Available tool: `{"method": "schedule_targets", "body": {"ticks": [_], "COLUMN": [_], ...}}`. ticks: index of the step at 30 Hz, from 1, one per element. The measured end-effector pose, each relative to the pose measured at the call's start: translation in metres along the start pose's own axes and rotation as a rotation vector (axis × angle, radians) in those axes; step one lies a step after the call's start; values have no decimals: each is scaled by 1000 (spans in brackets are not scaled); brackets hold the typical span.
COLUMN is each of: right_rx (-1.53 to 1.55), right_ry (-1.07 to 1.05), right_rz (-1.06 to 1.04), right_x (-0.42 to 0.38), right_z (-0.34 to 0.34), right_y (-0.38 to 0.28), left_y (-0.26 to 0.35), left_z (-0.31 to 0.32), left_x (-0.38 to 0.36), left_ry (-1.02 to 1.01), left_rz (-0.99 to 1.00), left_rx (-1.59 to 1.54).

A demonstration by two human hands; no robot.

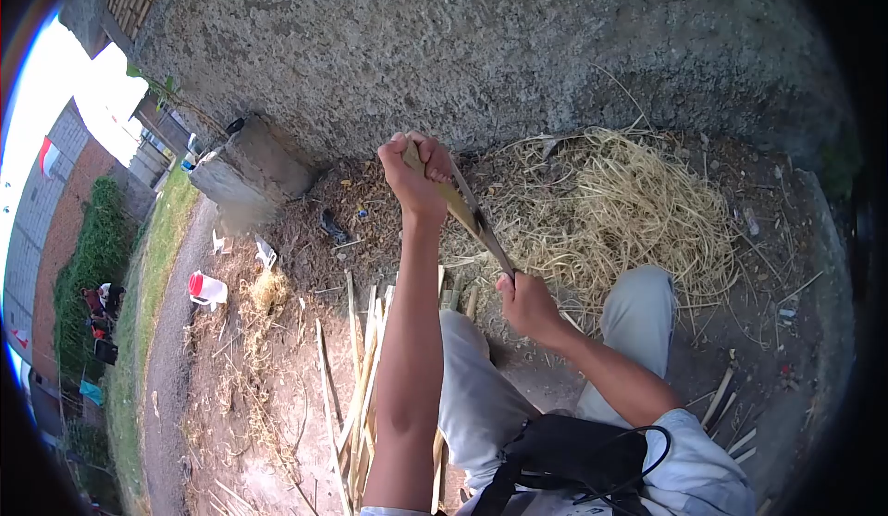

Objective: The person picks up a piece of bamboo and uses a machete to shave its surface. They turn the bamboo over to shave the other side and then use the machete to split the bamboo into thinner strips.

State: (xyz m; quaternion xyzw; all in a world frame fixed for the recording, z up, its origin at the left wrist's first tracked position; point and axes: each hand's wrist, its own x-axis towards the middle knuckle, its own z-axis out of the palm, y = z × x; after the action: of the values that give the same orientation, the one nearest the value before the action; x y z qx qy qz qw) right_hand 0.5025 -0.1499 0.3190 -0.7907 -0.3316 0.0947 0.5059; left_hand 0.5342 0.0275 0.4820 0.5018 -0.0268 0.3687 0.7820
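The bare left hand [418, 172] is clenched at the end of a raised, outstretched forearm. Below and right of it, the bare right hand [527, 303] is closed, its elbow bent.

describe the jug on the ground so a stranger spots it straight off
Find the rough grey wall, then the concrete block at its left end. Below that block in view, the jug sits left of a small straw clump. Its red lid sets it apart from the white scraps.

1. Centre: blade [499, 251], dull metal; split strip [455, 202], matt, woody.
2. Top: wall [481, 44], rough, matt.
3. Left: jug [212, 290], smooth plastic.
4. Bottom: pouch [578, 456], matt cloth.
5. Right: shavings [652, 211], dry, fibrous.
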Motion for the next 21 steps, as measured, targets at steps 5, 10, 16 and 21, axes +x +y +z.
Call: {"method": "schedule_targets", "body": {"ticks": [5, 10, 16, 21], "right_rx": [232, 102, 125, 76], "right_ry": [-131, 31, -84, 139], "right_rz": [169, -31, 111, 32], "right_x": [18, 4, 11, 4], "right_z": [-50, 10, -30, 30], "right_y": [-65, -13, -60, -4], "left_y": [11, 6, 4, 3], "left_z": [-15, -9, -10, 4], "left_x": [-2, -9, -12, -10], "left_ry": [-25, 11, -34, 28], "left_rz": [-55, -19, -42, 18], "left_rx": [-42, -26, -43, -2]}}
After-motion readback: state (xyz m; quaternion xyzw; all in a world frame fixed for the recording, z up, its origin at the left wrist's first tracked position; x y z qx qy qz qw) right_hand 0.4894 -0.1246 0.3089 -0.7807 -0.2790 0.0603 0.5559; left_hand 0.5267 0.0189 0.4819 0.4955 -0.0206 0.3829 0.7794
